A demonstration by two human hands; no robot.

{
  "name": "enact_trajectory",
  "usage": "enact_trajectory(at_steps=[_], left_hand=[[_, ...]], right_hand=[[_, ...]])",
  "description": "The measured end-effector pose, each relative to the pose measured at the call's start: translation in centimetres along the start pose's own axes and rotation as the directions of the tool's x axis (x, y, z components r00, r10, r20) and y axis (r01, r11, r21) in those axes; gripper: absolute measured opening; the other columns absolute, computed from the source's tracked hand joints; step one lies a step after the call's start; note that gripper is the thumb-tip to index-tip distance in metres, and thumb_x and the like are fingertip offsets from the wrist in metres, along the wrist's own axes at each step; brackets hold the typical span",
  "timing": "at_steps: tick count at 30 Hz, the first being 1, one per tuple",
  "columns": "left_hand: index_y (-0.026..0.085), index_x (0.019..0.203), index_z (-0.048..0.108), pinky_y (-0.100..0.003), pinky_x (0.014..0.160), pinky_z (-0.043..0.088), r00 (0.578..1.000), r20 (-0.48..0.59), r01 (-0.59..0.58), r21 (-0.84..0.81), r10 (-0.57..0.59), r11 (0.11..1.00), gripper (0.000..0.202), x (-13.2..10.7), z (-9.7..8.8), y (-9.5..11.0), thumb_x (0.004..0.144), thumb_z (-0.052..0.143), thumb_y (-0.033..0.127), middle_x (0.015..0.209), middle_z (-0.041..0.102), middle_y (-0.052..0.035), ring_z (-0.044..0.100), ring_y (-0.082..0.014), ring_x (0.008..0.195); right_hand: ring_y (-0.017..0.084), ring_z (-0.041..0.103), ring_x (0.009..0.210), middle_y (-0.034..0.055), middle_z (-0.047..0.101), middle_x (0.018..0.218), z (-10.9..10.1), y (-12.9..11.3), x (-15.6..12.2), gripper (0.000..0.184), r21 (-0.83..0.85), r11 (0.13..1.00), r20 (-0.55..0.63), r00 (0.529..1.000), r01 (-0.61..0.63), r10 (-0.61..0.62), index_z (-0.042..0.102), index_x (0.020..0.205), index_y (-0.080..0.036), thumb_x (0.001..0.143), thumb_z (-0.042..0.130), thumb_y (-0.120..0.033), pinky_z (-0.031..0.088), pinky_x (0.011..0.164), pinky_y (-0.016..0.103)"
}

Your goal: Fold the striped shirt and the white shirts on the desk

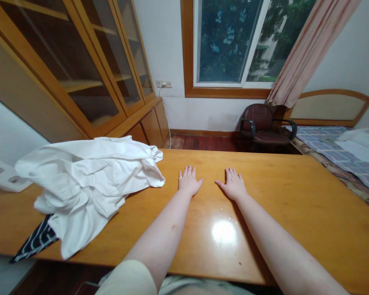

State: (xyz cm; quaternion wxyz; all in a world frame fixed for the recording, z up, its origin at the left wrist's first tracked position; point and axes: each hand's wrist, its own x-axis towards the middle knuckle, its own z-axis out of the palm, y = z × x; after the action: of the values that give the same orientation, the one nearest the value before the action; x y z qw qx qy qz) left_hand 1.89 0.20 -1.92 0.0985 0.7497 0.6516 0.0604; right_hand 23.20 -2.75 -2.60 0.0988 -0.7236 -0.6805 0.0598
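Both my hands rest palm down on a wooden table. My left hand lies flat with its fingers apart and holds nothing. To the right, across a short gap, my right hand is flat too, its thumb pointing toward the left one. A crumpled white cloth, perhaps a garment, is heaped left of my left hand without touching it. From under this heap pokes a black cloth with white lines, its corner reaching the table's near edge.
A white plastic object with openings stands at the far left. Behind the table are a glass-door cabinet, a brown armchair and a window with a pink curtain. A bed stands at the right.
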Motion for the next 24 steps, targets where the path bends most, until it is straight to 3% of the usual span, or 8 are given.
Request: enact_trajectory(at_steps=[10, 19, 24], left_hand=[[0.014, 0.148, 0.022, -0.047, 0.116, 0.011, 0.994, -0.103, 0.021, -0.052, -0.027, 0.998, 0.083, 0.4, -0.6, -0.3, 0.083, 0.041, 0.062, 0.156, 0.014, -0.0115, 0.007, -0.0287, 0.144], [0.013, 0.149, 0.016, -0.048, 0.116, 0.008, 0.994, -0.079, -0.074, -0.036, 0.071, 0.997, 0.09, 0.0, 0.0, 0.3, 0.081, 0.043, 0.063, 0.157, 0.01, -0.0123, 0.006, -0.029, 0.144], [0.009, 0.148, 0.022, -0.051, 0.115, 0.008, 1.0, -0.027, 0.0, 0.02, 0.001, 1.0, 0.089, -0.1, 0.2, 0.5, 0.081, 0.039, 0.064, 0.155, 0.013, -0.0164, 0.008, -0.0309, 0.144]], right_hand=[[0.031, 0.011, 0.143, 0.021, 0.019, 0.153, -0.3, 1.3, 0.7, 0.092, 0.071, 0.997, -0.091, 0.995, -0.026, 0.032, 0.027, 0.146, -0.004, 0.08, 0.042, -0.066, 0.009, 0.113, 0.05], [0.03, 0.013, 0.142, 0.0192, 0.021, 0.153, -0.4, 0.8, 0.3, 0.09, 0.056, 0.998, -0.063, 0.998, 0.012, -0.009, 0.029, 0.145, -0.006, 0.079, 0.046, -0.064, 0.01, 0.113, 0.05], [0.029, 0.019, 0.141, 0.019, 0.025, 0.152, -0.4, 0.8, 0.5, 0.089, 0.043, 0.999, -0.066, 0.998, -0.004, 0.007, 0.03, 0.145, -0.006, 0.081, 0.042, -0.065, 0.012, 0.113, 0.048]])
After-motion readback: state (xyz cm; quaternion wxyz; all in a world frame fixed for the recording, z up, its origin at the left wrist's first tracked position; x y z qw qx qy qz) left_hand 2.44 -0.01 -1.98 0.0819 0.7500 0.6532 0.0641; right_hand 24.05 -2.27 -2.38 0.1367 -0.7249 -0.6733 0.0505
